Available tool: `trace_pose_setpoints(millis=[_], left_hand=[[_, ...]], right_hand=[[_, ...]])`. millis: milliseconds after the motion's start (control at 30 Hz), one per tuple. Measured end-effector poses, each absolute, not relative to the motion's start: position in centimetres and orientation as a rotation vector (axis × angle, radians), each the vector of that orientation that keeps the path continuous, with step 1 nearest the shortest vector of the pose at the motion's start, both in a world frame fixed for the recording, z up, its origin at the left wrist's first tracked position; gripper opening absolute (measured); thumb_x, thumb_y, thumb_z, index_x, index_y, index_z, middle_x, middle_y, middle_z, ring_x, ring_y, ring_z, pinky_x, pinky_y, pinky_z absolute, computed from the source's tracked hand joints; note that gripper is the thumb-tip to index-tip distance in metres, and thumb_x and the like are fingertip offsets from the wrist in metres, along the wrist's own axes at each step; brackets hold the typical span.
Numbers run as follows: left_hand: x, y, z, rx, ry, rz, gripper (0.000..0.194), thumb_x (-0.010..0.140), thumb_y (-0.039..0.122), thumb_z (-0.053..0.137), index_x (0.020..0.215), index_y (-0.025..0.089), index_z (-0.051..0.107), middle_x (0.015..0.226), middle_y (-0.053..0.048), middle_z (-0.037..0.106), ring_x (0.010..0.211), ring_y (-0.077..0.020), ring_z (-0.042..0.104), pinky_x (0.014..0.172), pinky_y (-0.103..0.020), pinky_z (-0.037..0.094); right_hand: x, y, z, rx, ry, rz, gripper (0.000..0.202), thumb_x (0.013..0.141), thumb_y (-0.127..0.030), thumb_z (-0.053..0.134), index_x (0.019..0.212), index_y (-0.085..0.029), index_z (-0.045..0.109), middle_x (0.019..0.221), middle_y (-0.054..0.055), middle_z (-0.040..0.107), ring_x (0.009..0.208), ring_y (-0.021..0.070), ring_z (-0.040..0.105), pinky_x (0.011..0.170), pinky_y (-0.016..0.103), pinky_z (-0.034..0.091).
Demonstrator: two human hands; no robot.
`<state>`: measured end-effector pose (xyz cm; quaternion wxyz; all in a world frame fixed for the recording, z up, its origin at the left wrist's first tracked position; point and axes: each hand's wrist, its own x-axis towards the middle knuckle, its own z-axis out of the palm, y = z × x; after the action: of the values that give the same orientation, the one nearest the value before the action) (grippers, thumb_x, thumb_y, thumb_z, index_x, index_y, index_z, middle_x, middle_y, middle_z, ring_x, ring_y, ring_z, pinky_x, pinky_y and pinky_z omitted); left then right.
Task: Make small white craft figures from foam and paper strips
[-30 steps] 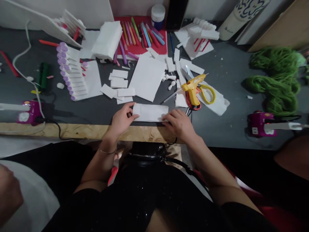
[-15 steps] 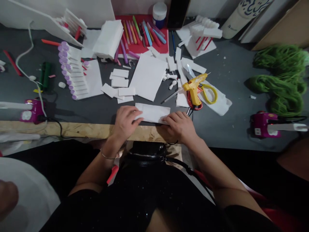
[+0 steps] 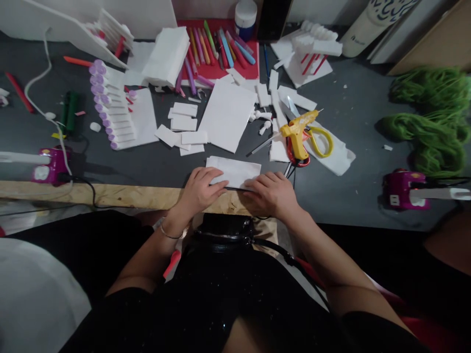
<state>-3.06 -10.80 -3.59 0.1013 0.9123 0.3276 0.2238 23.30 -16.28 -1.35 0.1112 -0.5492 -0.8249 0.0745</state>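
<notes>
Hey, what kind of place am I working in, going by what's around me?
Probably a shared craft workshop or classroom: a yellow glue gun lies near cut white pieces, coloured pens or sticks rest on red paper, and there's green yarn at the right.

1. The white strip [image 3: 237, 172] is plain, flat and oblong, with a soft, paper-like look and slightly uneven edges.
2. It looks layered, a second edge showing at its upper left corner.
3. It lies lengthwise from left to right, slightly slanted, near the front edge of the dark surface [image 3: 147, 166].
4. The fingers of both hands cover parts of its ends.
</notes>
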Motion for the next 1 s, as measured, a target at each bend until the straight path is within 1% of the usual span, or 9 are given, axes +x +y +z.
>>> trace_pose_setpoints(millis=[67, 167, 233, 267, 367, 467, 700, 933, 1000], left_hand=[[-3.0, -9.9, -3.6, 2.587, 1.113, 0.696, 0.023, 0.101, 0.034, 0.062, 0.118, 0.025, 0.076, 0.126, -0.011, 0.073, 0.120, -0.0279, 0.065, 0.102, -0.047, 0.050], [-3.1, -7.9, -3.8, 2.399, 1.358, 0.676, 0.033, 0.098, 0.029, 0.066, 0.129, 0.020, 0.069, 0.129, -0.015, 0.068, 0.122, -0.0296, 0.061, 0.106, -0.048, 0.050], [-3.1, -6.6, -3.9, 2.305, 1.427, 0.611, 0.029, 0.094, 0.025, 0.070, 0.123, 0.019, 0.070, 0.123, -0.013, 0.068, 0.119, -0.0292, 0.061, 0.106, -0.047, 0.050], [-3.1, -6.1, -3.9, 2.271, 1.438, 0.585, 0.025, 0.092, 0.022, 0.072, 0.117, 0.020, 0.071, 0.120, -0.012, 0.068, 0.117, -0.0287, 0.061, 0.106, -0.046, 0.050], [-2.8, -5.2, -3.6, 2.214, 1.420, 0.558, 0.011, 0.089, 0.017, 0.073, 0.097, 0.023, 0.070, 0.112, -0.007, 0.069, 0.115, -0.0274, 0.061, 0.105, -0.045, 0.049], [-2.5, -4.8, -3.2, 2.193, 1.393, 0.563, 0.010, 0.088, 0.015, 0.071, 0.087, 0.024, 0.066, 0.105, -0.005, 0.071, 0.109, -0.0258, 0.062, 0.102, -0.044, 0.049], [-1.6, -4.6, -2.3, 2.156, 1.469, 0.511, 0.011, 0.091, 0.017, 0.068, 0.084, 0.024, 0.063, 0.094, -0.007, 0.070, 0.101, -0.0273, 0.061, 0.093, -0.045, 0.047], [-1.0, -4.1, -2.8, 2.211, 1.509, 0.495, 0.013, 0.088, 0.019, 0.073, 0.080, 0.024, 0.064, 0.088, -0.006, 0.070, 0.097, -0.0276, 0.059, 0.091, -0.046, 0.047], [-1.1, -3.9, -2.9, 2.202, 1.509, 0.492, 0.010, 0.087, 0.018, 0.074, 0.085, 0.024, 0.065, 0.089, -0.006, 0.070, 0.095, -0.0270, 0.061, 0.091, -0.046, 0.048]], right_hand=[[23.6, -16.0, -1.2, -1.727, -2.277, 0.239, 0.033, 0.102, -0.046, 0.054, 0.097, -0.023, 0.078, 0.089, 0.009, 0.079, 0.083, 0.0239, 0.066, 0.075, 0.038, 0.042], [23.9, -15.3, -0.9, -1.945, -2.013, 0.259, 0.030, 0.099, -0.040, 0.058, 0.108, -0.018, 0.076, 0.091, 0.011, 0.079, 0.081, 0.0232, 0.068, 0.069, 0.035, 0.043], [23.8, -14.7, -0.9, -2.047, -1.899, 0.322, 0.028, 0.095, -0.037, 0.063, 0.113, -0.018, 0.074, 0.091, 0.009, 0.078, 0.077, 0.0219, 0.068, 0.062, 0.032, 0.039], [23.7, -14.5, -0.9, -2.078, -1.861, 0.366, 0.026, 0.094, -0.037, 0.064, 0.111, -0.020, 0.073, 0.090, 0.008, 0.078, 0.075, 0.0212, 0.067, 0.060, 0.031, 0.037], [23.1, -14.0, -1.3, -2.119, -1.788, 0.446, 0.017, 0.093, -0.037, 0.061, 0.095, -0.024, 0.072, 0.086, 0.006, 0.078, 0.071, 0.0191, 0.066, 0.058, 0.029, 0.033], [22.8, -13.9, -1.5, -2.135, -1.754, 0.449, 0.017, 0.093, -0.036, 0.059, 0.088, -0.025, 0.069, 0.085, 0.005, 0.078, 0.069, 0.0181, 0.065, 0.057, 0.030, 0.031], [22.7, -14.0, -1.3, -2.212, -1.747, 0.504, 0.018, 0.094, -0.039, 0.059, 0.088, -0.024, 0.068, 0.089, 0.007, 0.079, 0.077, 0.0205, 0.068, 0.059, 0.030, 0.032], [22.9, -14.0, -1.8, -2.118, -1.789, 0.413, 0.012, 0.092, -0.032, 0.058, 0.085, -0.024, 0.064, 0.088, 0.007, 0.076, 0.075, 0.0201, 0.064, 0.057, 0.031, 0.031], [22.9, -14.0, -1.8, -2.097, -1.778, 0.413, 0.010, 0.092, -0.031, 0.058, 0.087, -0.024, 0.063, 0.088, 0.007, 0.075, 0.075, 0.0197, 0.063, 0.057, 0.031, 0.032]])
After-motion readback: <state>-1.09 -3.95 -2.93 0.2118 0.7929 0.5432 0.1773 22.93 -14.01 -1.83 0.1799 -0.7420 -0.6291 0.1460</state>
